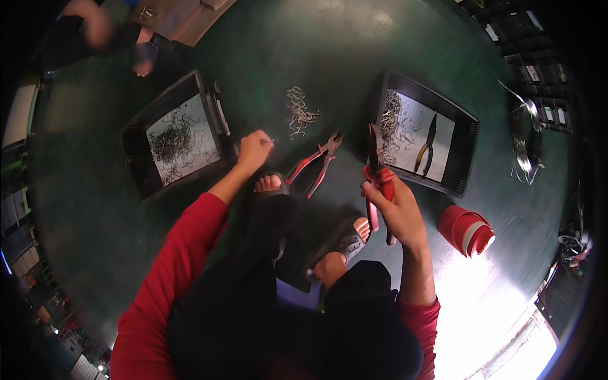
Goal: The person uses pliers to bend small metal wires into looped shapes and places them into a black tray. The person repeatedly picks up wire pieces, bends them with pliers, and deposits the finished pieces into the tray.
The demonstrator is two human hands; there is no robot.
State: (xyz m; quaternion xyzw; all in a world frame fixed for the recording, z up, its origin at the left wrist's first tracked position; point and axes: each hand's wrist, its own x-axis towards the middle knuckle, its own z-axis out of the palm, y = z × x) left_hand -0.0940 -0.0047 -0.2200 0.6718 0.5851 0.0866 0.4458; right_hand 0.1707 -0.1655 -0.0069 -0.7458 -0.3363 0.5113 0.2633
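My right hand (400, 212) is closed around the red handles of a pair of pliers (376, 147), whose dark jaws point away from me beside the right crate. Near the left crate, my left hand (254, 151) has its fingertips pinched together. Something small and pale shows at them, too small to name. Between my hands, a second pair of red-handled pliers (329, 147) lies on the green floor with its handles spread. Beyond it is a loose pile of bent wire pieces (299, 113).
A black crate (213, 123) at the left holds many bent wires. The right black crate (467, 152) holds more wires and a yellow-and-black hand tool (427, 147). A red container (457, 228) and a wire coil (527, 140) are at the right. Another person (95, 31) is at the far left.
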